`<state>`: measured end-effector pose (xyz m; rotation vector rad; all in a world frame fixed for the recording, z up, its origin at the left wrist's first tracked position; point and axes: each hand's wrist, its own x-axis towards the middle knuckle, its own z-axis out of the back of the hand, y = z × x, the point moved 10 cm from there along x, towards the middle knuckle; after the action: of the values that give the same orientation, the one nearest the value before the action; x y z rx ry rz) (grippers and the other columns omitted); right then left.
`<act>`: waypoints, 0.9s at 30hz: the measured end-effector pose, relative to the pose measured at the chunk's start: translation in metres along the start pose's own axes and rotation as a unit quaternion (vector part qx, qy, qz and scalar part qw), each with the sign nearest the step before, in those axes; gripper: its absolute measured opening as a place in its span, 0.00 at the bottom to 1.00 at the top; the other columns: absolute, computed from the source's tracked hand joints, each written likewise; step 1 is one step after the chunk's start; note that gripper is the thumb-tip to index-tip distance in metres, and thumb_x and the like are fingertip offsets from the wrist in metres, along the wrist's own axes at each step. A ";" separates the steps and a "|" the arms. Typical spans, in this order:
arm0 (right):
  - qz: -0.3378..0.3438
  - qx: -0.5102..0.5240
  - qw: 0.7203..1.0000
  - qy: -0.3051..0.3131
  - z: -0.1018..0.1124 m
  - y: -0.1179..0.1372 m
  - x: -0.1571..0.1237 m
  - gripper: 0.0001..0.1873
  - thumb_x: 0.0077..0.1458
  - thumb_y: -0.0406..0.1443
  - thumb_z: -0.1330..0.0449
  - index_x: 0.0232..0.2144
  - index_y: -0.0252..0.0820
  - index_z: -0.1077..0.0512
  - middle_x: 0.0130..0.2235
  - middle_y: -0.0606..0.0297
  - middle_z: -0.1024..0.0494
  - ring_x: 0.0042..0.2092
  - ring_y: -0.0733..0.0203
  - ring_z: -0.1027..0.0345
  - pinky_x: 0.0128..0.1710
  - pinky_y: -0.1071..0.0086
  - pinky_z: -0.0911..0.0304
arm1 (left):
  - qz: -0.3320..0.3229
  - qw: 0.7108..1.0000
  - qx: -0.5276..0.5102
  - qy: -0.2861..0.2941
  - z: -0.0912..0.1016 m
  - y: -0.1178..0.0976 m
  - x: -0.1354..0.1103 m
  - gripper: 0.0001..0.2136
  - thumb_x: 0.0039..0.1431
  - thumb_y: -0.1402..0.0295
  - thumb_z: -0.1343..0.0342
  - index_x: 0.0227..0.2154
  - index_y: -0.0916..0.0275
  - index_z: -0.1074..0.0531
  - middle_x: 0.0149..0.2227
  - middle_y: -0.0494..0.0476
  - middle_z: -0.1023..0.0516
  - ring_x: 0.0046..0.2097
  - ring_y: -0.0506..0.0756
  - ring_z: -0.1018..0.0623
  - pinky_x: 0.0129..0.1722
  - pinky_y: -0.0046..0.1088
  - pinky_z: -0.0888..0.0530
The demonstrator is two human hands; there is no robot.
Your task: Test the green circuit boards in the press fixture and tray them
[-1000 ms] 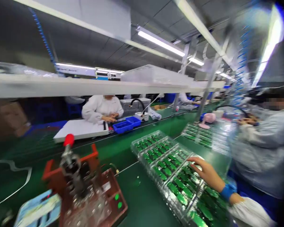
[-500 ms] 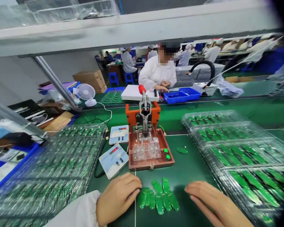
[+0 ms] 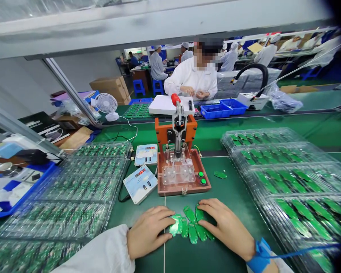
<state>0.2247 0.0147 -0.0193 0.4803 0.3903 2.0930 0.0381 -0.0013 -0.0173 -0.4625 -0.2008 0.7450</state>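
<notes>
Several small green circuit boards (image 3: pixel 190 227) lie in a loose pile on the green bench mat just in front of me. My left hand (image 3: pixel 147 232) rests at the pile's left edge, fingers curled, thumb and fingers touching one board. My right hand (image 3: pixel 226 226) lies flat on the pile's right side with fingers stretched over the boards; a blue wrist strap (image 3: pixel 258 253) is on its wrist. Behind the pile stands an orange press jig (image 3: pixel 180 163) with a red-knobbed lever and two green buttons. One loose board (image 3: pixel 220 174) lies right of the jig.
Clear blister trays of green boards are stacked at the right (image 3: pixel 290 178) and at the left (image 3: pixel 74 197). Two small meters (image 3: pixel 140 183) sit left of the jig. A blue bin (image 3: pixel 14 189) is far left. A person in white (image 3: pixel 191 79) works across the conveyor; a small fan (image 3: pixel 105 104) stands beyond.
My view swung from the right-hand trays down to the bench centre. My right hand left the tray and came onto the board pile; both hands have closed in on the pile.
</notes>
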 end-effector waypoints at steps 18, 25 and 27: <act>0.087 0.062 0.986 -0.124 0.087 0.012 0.066 0.12 0.64 0.40 0.37 0.49 0.48 0.24 0.53 0.58 0.20 0.55 0.50 0.26 0.54 0.54 0.26 | -0.042 0.961 0.083 -0.261 0.122 0.004 0.025 0.10 0.63 0.69 0.38 0.46 0.61 0.24 0.50 0.58 0.17 0.51 0.61 0.19 0.53 0.44 0.21; 0.141 0.058 0.984 -0.088 0.065 0.014 0.121 0.14 0.60 0.37 0.34 0.49 0.45 0.24 0.50 0.58 0.18 0.53 0.49 0.25 0.55 0.50 0.27 | -0.040 0.963 0.098 -0.249 0.114 0.019 0.065 0.10 0.60 0.70 0.36 0.44 0.63 0.23 0.49 0.59 0.17 0.50 0.63 0.20 0.52 0.46 0.21; 0.142 0.059 0.985 -0.080 0.062 0.012 0.122 0.13 0.60 0.36 0.34 0.48 0.45 0.24 0.50 0.58 0.18 0.53 0.49 0.25 0.54 0.50 0.27 | -0.038 0.964 0.094 -0.248 0.113 0.019 0.067 0.10 0.59 0.71 0.36 0.44 0.63 0.23 0.50 0.59 0.17 0.51 0.62 0.20 0.53 0.46 0.22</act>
<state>0.1849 0.1173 0.0628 0.8093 0.3708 2.2923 0.0366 0.0947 0.0742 -0.0789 -0.6073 0.7856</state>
